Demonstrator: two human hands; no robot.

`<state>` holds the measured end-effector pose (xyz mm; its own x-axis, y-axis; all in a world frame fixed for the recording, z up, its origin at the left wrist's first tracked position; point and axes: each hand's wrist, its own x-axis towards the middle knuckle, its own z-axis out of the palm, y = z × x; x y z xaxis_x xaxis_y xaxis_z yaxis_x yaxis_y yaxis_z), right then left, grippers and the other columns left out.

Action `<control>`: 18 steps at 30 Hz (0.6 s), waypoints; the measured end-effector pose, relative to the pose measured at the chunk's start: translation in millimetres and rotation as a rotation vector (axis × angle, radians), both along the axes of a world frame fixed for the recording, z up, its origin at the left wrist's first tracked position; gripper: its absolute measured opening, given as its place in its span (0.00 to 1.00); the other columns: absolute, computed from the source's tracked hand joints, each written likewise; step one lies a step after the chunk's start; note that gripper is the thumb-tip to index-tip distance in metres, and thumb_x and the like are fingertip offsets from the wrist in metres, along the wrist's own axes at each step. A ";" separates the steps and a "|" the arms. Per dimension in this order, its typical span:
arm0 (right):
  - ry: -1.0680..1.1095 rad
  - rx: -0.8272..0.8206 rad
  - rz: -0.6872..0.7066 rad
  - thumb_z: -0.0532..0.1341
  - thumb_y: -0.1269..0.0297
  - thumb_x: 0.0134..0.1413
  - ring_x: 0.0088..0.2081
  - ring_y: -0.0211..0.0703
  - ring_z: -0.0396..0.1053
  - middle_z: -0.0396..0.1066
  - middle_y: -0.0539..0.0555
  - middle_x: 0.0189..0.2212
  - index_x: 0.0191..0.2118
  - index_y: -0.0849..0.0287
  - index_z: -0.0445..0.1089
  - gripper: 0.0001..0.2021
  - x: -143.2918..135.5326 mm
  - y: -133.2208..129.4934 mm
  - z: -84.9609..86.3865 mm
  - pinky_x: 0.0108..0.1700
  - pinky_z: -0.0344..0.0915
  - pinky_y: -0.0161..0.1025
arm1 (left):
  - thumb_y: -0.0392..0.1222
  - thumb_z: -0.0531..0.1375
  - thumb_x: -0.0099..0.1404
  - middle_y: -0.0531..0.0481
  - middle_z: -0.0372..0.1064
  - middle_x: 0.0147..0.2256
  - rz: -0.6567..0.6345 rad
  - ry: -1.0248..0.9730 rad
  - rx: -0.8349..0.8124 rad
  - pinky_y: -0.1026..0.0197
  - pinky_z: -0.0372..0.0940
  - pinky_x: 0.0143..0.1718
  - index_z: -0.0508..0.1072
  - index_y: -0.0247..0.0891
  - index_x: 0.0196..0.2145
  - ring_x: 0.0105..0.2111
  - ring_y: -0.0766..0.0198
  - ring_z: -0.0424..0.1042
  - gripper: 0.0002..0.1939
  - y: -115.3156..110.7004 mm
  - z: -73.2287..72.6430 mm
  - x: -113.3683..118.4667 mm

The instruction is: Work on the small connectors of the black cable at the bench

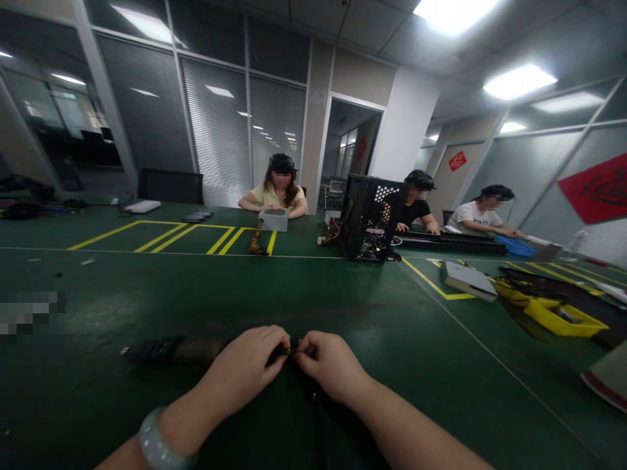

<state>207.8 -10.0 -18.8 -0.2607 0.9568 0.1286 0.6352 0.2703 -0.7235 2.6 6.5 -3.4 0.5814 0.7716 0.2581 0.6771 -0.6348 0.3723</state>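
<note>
The green bench point(206, 294) is filling the lower view, with yellow tape lines point(230, 245) running along its far half. Across it, a person in yellow point(274, 196) is sitting in the middle, and to the right a person in black point(416, 212) and a person in white point(480, 212) are leaning over the far edge. A black computer case point(375, 215) is standing upright just right of centre, while a yellow tray point(568, 320) is sitting off to the right. A flat silver box point(469, 281) is lying between those two, and a smaller grey box point(273, 220) is resting before the person in yellow, coloured cables point(258, 241) trailing from it.

Closer in, a dark cylindrical tool point(171, 350) is lying sideways, its right end disappearing behind the left hand point(252, 356). The right hand point(336, 365) is meeting that hand, fingertips almost touching. A pale bracelet point(164, 440) is circling the left wrist. Smallest of all, a small dark piece point(292, 351) is sitting between the hands, low over the bench; both sets of fingers are pinching it, too blurred to identify.
</note>
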 end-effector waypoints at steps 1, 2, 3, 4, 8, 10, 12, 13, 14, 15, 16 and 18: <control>0.003 -0.006 -0.001 0.62 0.67 0.54 0.29 0.34 0.68 0.74 0.47 0.29 0.34 0.56 0.74 0.03 0.1 -0.1 0.4 0.29 0.57 0.28 | 0.36 0.56 0.62 0.52 0.69 0.38 -0.001 -0.001 -0.003 0.57 0.61 0.42 0.69 0.42 0.40 0.40 0.58 0.68 0.07 -0.5 0.9 0.1; 0.006 -0.010 -0.001 0.61 0.67 0.54 0.29 0.34 0.69 0.74 0.47 0.29 0.34 0.56 0.73 0.03 0.2 -0.1 0.8 0.29 0.57 0.28 | 0.36 0.56 0.62 0.52 0.69 0.38 -0.006 -0.004 -0.003 0.57 0.61 0.42 0.69 0.42 0.39 0.40 0.58 0.68 0.07 -1.0 1.8 0.2; 0.008 -0.013 0.001 0.61 0.67 0.54 0.29 0.34 0.69 0.74 0.47 0.29 0.34 0.57 0.73 0.03 0.2 -0.1 1.2 0.29 0.57 0.28 | 0.36 0.56 0.62 0.52 0.69 0.39 -0.012 -0.008 0.000 0.57 0.61 0.42 0.69 0.42 0.39 0.40 0.59 0.68 0.07 -1.3 2.5 0.3; 0.008 -0.013 0.001 0.61 0.67 0.54 0.29 0.34 0.69 0.74 0.47 0.29 0.34 0.57 0.73 0.03 0.0 0.0 1.5 0.29 0.57 0.28 | 0.36 0.56 0.62 0.52 0.69 0.39 -0.019 -0.012 0.004 0.58 0.61 0.42 0.69 0.42 0.39 0.40 0.59 0.68 0.07 -1.6 2.9 0.4; 0.011 -0.004 -0.004 0.61 0.68 0.54 0.29 0.34 0.69 0.74 0.47 0.29 0.34 0.57 0.73 0.03 -1.2 -0.2 2.5 0.29 0.57 0.28 | 0.36 0.56 0.63 0.53 0.69 0.39 -0.024 -0.018 0.013 0.57 0.61 0.43 0.69 0.43 0.40 0.41 0.59 0.68 0.08 -1.6 2.0 0.3; 0.014 -0.005 -0.006 0.61 0.67 0.54 0.29 0.33 0.68 0.74 0.47 0.28 0.33 0.57 0.73 0.03 -1.7 -0.6 3.3 0.29 0.57 0.28 | 0.36 0.57 0.63 0.53 0.69 0.40 -0.024 -0.018 0.016 0.57 0.61 0.44 0.69 0.44 0.41 0.41 0.59 0.68 0.09 -1.4 1.4 0.2; 0.011 -0.006 -0.006 0.62 0.67 0.54 0.28 0.33 0.68 0.74 0.46 0.28 0.33 0.57 0.74 0.03 -1.9 -1.2 4.4 0.29 0.57 0.28 | 0.36 0.57 0.63 0.54 0.69 0.40 -0.035 -0.011 0.018 0.56 0.61 0.44 0.70 0.44 0.41 0.41 0.59 0.68 0.08 -1.3 1.6 0.3; 0.008 -0.005 -0.005 0.62 0.66 0.54 0.28 0.33 0.67 0.74 0.46 0.28 0.33 0.57 0.74 0.03 -1.8 -1.5 5.1 0.29 0.56 0.28 | 0.36 0.57 0.63 0.54 0.69 0.39 -0.042 -0.006 0.020 0.57 0.61 0.44 0.70 0.44 0.40 0.41 0.59 0.68 0.08 -1.3 1.9 0.3; 0.005 -0.004 -0.004 0.62 0.66 0.54 0.28 0.33 0.67 0.73 0.46 0.28 0.33 0.56 0.74 0.03 -1.6 -1.7 5.7 0.28 0.56 0.28 | 0.36 0.57 0.63 0.54 0.69 0.39 -0.047 -0.001 0.022 0.57 0.61 0.43 0.70 0.43 0.39 0.41 0.59 0.69 0.07 -1.2 2.2 0.4; 0.002 -0.002 -0.002 0.62 0.66 0.54 0.28 0.33 0.67 0.73 0.46 0.27 0.33 0.56 0.74 0.03 -1.5 -1.9 6.2 0.28 0.56 0.28 | 0.36 0.57 0.63 0.54 0.69 0.39 -0.049 0.002 0.024 0.57 0.61 0.43 0.70 0.43 0.38 0.40 0.60 0.69 0.06 -1.1 2.5 0.5; -0.001 0.001 -0.003 0.62 0.66 0.54 0.28 0.33 0.67 0.73 0.46 0.27 0.33 0.56 0.74 0.03 -1.3 -2.0 6.6 0.28 0.56 0.28 | 0.36 0.57 0.63 0.54 0.69 0.39 -0.045 0.002 0.026 0.57 0.61 0.43 0.70 0.43 0.38 0.40 0.60 0.69 0.06 -0.9 2.6 0.5; -0.008 0.005 -0.006 0.62 0.66 0.54 0.28 0.33 0.67 0.73 0.46 0.27 0.32 0.56 0.74 0.03 -1.2 -2.0 6.7 0.28 0.55 0.28 | 0.36 0.58 0.63 0.54 0.69 0.39 -0.030 -0.005 0.028 0.57 0.62 0.43 0.70 0.43 0.40 0.41 0.59 0.69 0.07 -0.6 2.3 0.3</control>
<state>206.5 -12.0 -12.1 -0.2564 0.9576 0.1316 0.6427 0.2706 -0.7168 2.9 5.9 -1.1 0.6032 0.7460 0.2822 0.6554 -0.6652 0.3576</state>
